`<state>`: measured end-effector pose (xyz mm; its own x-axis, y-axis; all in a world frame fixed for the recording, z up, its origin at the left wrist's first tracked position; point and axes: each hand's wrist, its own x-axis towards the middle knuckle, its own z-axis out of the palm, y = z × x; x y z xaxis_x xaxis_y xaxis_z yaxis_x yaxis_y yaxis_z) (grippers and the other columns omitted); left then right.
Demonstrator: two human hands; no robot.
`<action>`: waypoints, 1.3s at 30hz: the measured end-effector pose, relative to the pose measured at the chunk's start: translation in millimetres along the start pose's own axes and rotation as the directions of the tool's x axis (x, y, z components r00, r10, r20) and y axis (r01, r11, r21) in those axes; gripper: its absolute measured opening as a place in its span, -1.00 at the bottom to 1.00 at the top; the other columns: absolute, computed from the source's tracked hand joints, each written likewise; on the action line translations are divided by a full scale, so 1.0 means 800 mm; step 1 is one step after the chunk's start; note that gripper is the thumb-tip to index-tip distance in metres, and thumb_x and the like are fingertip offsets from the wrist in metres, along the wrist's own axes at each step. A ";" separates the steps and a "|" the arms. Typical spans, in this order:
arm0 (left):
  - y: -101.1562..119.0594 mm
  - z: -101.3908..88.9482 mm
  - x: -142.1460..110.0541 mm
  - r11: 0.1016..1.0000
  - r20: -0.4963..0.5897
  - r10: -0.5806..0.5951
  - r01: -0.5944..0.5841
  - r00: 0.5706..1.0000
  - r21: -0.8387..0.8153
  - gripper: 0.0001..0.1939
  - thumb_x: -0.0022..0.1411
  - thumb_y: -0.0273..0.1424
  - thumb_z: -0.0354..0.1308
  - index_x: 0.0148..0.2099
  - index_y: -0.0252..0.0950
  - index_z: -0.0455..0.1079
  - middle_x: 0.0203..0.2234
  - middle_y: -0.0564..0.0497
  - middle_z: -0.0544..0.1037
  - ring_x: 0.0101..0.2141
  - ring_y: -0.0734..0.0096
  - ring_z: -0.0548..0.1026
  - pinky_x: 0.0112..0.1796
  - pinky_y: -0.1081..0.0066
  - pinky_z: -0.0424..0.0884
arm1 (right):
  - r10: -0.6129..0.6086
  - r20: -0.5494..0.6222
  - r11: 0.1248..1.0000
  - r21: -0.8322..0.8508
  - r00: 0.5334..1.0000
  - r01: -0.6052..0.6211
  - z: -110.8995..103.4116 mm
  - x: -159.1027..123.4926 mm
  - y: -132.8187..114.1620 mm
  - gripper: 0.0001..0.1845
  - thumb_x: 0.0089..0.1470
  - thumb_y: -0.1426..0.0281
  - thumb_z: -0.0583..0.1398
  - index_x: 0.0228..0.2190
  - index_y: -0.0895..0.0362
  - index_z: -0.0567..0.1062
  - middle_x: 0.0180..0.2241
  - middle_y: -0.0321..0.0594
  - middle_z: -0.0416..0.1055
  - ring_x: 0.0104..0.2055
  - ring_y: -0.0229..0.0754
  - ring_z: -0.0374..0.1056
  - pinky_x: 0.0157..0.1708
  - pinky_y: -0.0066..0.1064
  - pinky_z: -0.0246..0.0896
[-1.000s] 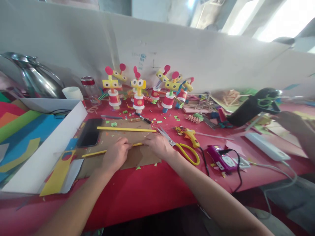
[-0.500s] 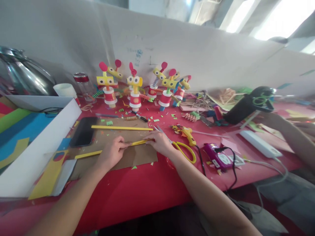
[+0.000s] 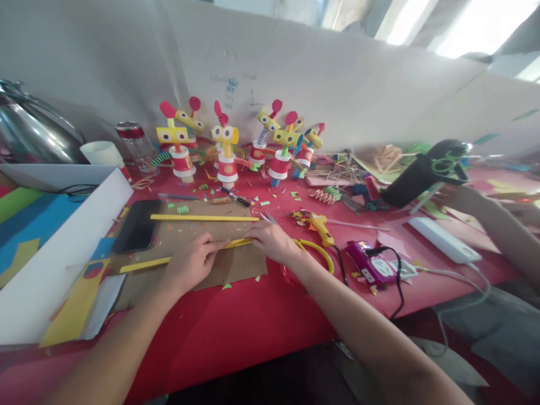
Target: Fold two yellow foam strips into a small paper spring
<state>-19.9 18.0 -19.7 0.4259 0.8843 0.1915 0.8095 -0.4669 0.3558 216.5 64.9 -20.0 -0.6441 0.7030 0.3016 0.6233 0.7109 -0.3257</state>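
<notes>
My left hand and my right hand both pinch a long yellow paper strip that lies across a brown cardboard sheet on the red table. The left hand grips it near the middle, the right hand at its right end. A second yellow strip lies flat farther back on the cardboard. Yellow-handled scissors rest just right of my right hand, partly hidden by it.
Several paper-cup figures stand at the back. A black phone, white box with coloured paper, yellow glue gun, purple device with cable and white power strip lie around. Another person's arm reaches in at right.
My right hand slid right along the strip to its end, and my hands are now farther apart. The view shifted slightly right and down.
</notes>
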 end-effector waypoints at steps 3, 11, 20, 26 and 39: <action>0.002 0.000 -0.002 0.999 0.033 0.023 -0.024 0.999 0.026 -0.54 0.24 -0.51 -0.08 0.09 0.00 0.38 -0.36 0.03 0.36 -0.39 0.44 0.38 -0.35 0.46 0.29 | -0.108 0.018 0.989 -0.095 0.994 0.109 -0.001 -0.005 -0.003 -0.72 0.09 0.59 0.09 -0.24 0.13 0.54 -0.24 -0.14 0.47 -0.15 -0.17 0.33 -0.11 -0.33 0.22; 0.007 -0.001 -0.003 0.997 0.066 -0.009 0.003 0.998 0.079 -0.49 0.22 -0.54 -0.08 0.14 0.00 0.32 -0.35 0.03 0.36 -0.36 0.43 0.39 -0.28 0.45 0.33 | -0.206 0.000 0.962 -0.185 0.978 0.203 -0.001 -0.015 -0.005 -0.78 0.18 0.51 0.07 -0.26 0.10 0.51 -0.29 -0.15 0.45 -0.21 -0.18 0.32 -0.14 -0.30 0.16; 0.017 -0.004 -0.002 0.977 0.140 -0.071 0.040 0.988 0.211 -0.46 0.24 -0.54 -0.13 0.18 0.05 0.26 -0.31 0.01 0.36 -0.31 0.38 0.39 -0.29 0.41 0.29 | -0.224 0.090 0.919 -0.313 0.970 0.241 -0.007 -0.015 -0.013 -0.81 0.20 0.46 0.08 -0.25 0.16 0.51 -0.32 -0.13 0.46 -0.22 -0.14 0.32 -0.21 -0.29 0.15; 0.017 -0.004 -0.001 0.980 0.147 -0.086 0.056 0.985 0.193 -0.48 0.25 -0.54 -0.15 0.13 0.05 0.33 -0.37 0.03 0.32 -0.37 0.43 0.37 -0.36 0.43 0.22 | -0.085 0.128 0.948 -0.296 0.988 0.120 -0.008 -0.029 -0.030 -0.75 0.17 0.53 0.09 -0.13 0.17 0.47 -0.20 -0.08 0.47 -0.16 -0.13 0.37 -0.12 -0.26 0.19; 0.016 0.003 -0.001 0.970 0.107 -0.125 0.098 0.986 0.223 -0.51 0.25 -0.51 -0.14 0.08 0.10 0.37 -0.38 0.02 0.33 -0.40 0.41 0.36 -0.38 0.41 0.20 | 0.348 0.040 0.916 -0.228 0.937 -0.330 -0.036 -0.007 -0.049 -0.76 0.12 0.48 0.06 -0.31 0.09 0.53 -0.28 -0.17 0.51 -0.13 -0.08 0.33 -0.13 -0.31 0.12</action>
<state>-8.8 11.0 -17.4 0.3626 0.9308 0.0464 0.9170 -0.3653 0.1603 208.4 33.2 16.8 -0.4044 0.9048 0.1336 0.8848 0.4240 -0.1932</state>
